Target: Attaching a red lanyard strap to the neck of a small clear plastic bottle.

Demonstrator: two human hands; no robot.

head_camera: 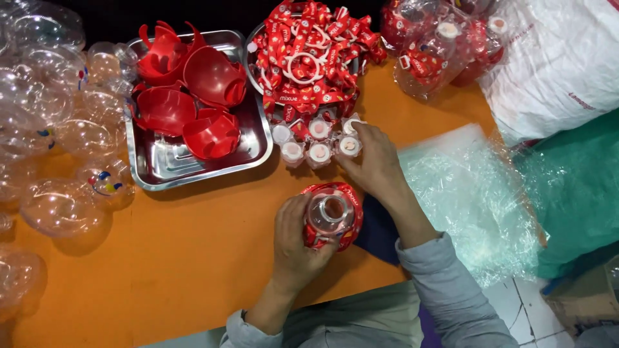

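- Holding a round red-and-clear bottle [332, 216] in my left hand [298, 241], fingers wrapped around its side, its open neck facing up toward me, just above the near edge of the orange surface [193, 258].
- My right hand [374, 161] is off the bottle, reaching to the cluster of small white caps [319, 153]; its fingertips are pinched on the cap at the right end of the cluster [350, 145].
- So the two hands are apart: the left clamped on the bottle, the right closed on a cap.
- I judge the bottle light and thin-walled, likely to dent if squeezed hard, and its smooth plastic a bit slippery; the red band around its middle looks like the surest place to grip, leaving the neck free.
- The caps look small, stiff and easy to fumble, best taken by the rim between thumb and forefinger.
- Just behind the caps a metal tray [258, 48] is piled with red straps and white rings [309, 58].
- To its left a second steel tray [193, 171] holds red cup-shaped shells [193, 96].
- Clear plastic globes [58, 129] crowd the left edge of the surface.
- On my right lies crinkled clear wrap [471, 193], with bagged finished pieces [438, 45] behind it.
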